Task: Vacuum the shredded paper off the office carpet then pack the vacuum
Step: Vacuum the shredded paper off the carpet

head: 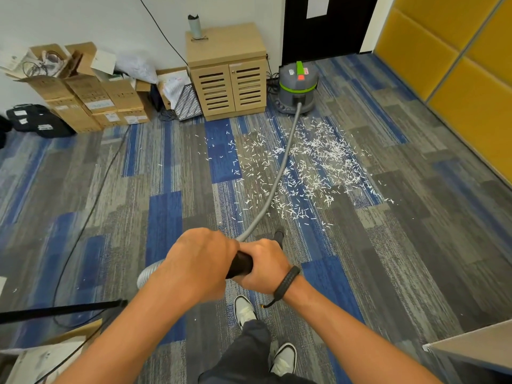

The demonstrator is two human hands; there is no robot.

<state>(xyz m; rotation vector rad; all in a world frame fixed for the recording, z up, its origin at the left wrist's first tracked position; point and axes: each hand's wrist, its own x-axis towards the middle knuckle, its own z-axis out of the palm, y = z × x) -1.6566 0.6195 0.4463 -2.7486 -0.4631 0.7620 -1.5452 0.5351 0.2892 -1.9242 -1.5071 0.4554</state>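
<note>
One carpet (415, 259), striped blue and grey tiles, covering the whole floor. One wooden cabinet (227, 76) with two slatted doors, at the far edge of the carpet against the wall, one grey tube (195, 26) upright on its top. One stack of cardboard boxes (91, 98) at the far left edge, exact number hard to count; one black bag (38, 120) beside them. One canister vacuum (298, 84), grey drum with a green band, green handle and red patch, standing at the far edge just right of the cabinet, before a dark door. One grey hose (279, 173), running from the drum's front across the carpet and curving toward the hands. One scatter of shredded paper (313, 167), short white strips far too many to count, densest right of the hose in the far middle of the carpet, thinning toward the left, the hose lying through it. One black handle (241, 264), joined at its left to one silver ribbed tube (148, 274). Two hands: left hand (199, 261) clenched over the handle's left part, fingers wrapped under and hidden; right hand (266, 266) clenched around the right part, one black band on the wrist; black handle showing between the two fists. Two grey-white shoes (245, 310) at the near edge. Paper well apart from the fingers, untouched.
</note>
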